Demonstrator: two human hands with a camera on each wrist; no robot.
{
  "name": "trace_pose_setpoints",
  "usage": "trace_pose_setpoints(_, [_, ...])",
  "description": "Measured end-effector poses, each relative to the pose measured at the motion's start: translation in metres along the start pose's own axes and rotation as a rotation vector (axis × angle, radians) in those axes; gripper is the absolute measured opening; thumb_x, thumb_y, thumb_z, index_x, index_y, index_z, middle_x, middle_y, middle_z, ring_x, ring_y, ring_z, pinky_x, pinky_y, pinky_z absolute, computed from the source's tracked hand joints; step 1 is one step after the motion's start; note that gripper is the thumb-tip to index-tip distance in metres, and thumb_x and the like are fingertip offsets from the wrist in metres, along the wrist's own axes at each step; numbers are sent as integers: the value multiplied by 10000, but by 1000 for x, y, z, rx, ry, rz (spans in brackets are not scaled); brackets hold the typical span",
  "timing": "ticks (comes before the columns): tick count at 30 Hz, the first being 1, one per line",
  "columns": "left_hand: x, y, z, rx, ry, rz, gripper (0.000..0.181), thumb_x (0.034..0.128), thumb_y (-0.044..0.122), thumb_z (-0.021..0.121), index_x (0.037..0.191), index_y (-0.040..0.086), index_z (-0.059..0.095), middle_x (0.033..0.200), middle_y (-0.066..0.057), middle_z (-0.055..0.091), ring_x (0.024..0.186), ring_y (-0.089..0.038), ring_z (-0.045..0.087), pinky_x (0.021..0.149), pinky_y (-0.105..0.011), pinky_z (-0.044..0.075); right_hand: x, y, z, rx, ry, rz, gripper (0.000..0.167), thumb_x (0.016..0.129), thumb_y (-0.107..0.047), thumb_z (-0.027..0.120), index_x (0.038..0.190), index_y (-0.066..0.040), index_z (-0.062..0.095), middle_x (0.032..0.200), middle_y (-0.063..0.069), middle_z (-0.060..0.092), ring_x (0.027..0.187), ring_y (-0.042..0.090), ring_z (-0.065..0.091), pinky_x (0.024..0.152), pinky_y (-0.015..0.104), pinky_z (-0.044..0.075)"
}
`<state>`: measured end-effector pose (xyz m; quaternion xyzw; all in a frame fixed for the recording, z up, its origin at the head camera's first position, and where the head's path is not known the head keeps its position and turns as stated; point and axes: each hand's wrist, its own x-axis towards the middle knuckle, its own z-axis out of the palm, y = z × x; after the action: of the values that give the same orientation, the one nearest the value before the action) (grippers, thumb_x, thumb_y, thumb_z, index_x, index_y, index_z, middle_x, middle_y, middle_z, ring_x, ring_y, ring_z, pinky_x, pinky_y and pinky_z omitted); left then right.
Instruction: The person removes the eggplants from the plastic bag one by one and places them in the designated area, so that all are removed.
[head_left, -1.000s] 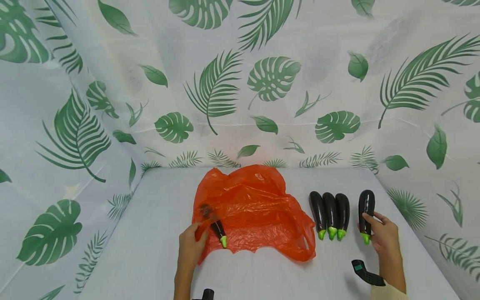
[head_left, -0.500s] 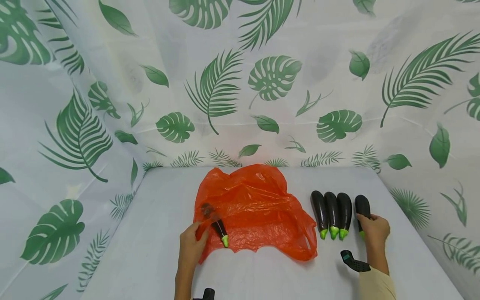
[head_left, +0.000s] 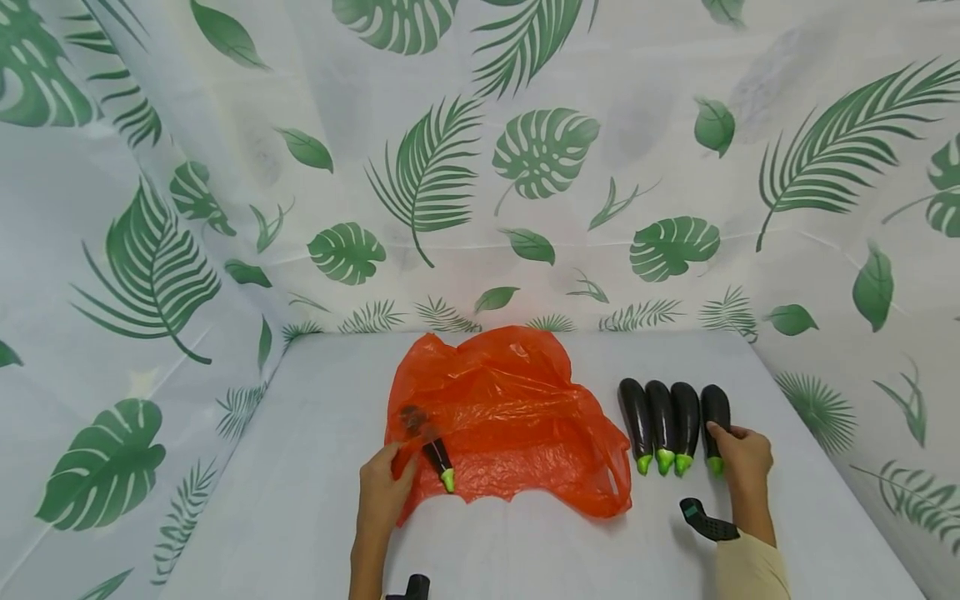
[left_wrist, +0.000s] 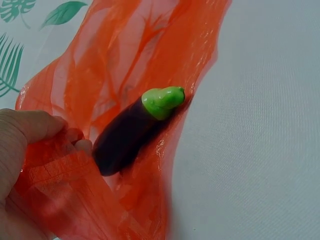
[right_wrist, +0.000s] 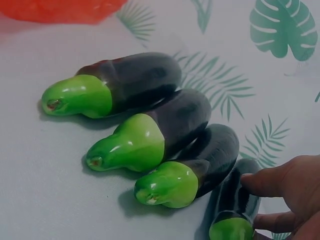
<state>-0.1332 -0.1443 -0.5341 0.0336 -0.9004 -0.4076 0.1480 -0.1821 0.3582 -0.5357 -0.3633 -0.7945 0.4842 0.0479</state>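
An orange-red plastic bag (head_left: 517,425) lies spread on the white table. My left hand (head_left: 384,487) pinches the bag's left edge between thumb and fingers, as the left wrist view shows. One eggplant (left_wrist: 131,132) with a green stem end lies at the bag's left side, its far part covered by the film. At the right, my right hand (head_left: 746,458) grips another eggplant (head_left: 716,408) between thumb and fingers. That eggplant stands beside a row of three eggplants (right_wrist: 150,80), stem ends toward me. In the right wrist view, part of the held one is cut off by the frame.
The white table (head_left: 300,467) meets a leaf-printed cloth (head_left: 555,275) at the back and sides. A black wrist mount (head_left: 708,523) sits on the right wrist, and another black mount (head_left: 417,587) shows near the left wrist.
My right hand has moved left with its eggplant, from apart at the right to close beside the row of three. My left hand stays at the bag's edge.
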Motion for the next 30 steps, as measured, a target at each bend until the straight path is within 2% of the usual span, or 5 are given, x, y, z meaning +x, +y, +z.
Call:
trace_pose_setpoints(8, [-1,0,0,3,10,-4,157,891,114,680,1039,61,685,936,-56,692,830,-159,582,764,-311,529,0,1,1,31,-35,13,721,971,-448,445,1390,137,395,1415,361,382,1276,476,383,1078,560,324])
trace_pose_setpoints(13, [0,-2,0,-3,24,5,139,882,111,692,1015,69,688,905,-46,689,807,-146,574,741,-289,522,-1,-1,3,44,-37,19,711,972,-433,448,1400,132,387,1427,352,383,1296,463,380,1098,553,314])
trace_pose_setpoints(20, [-1,-3,0,1,13,-5,122,886,103,683,1004,71,682,891,-40,682,792,-139,557,711,-266,499,-4,-1,4,55,-36,17,726,959,-449,488,1389,128,400,1408,347,398,1277,467,383,1079,570,317])
trace_pose_setpoints(26, [-1,-3,1,5,38,15,107,872,88,694,976,61,684,871,-52,683,779,-150,561,698,-279,488,-4,-1,5,73,-30,15,731,951,-452,502,1397,118,399,1417,335,400,1307,459,372,1083,558,320])
trace_pose_setpoints(30, [-1,-3,0,5,26,0,108,879,96,685,983,68,684,871,-44,679,779,-144,552,692,-271,483,-3,1,6,76,-17,1,719,950,-448,513,1378,122,420,1394,337,420,1285,453,393,1039,551,347])
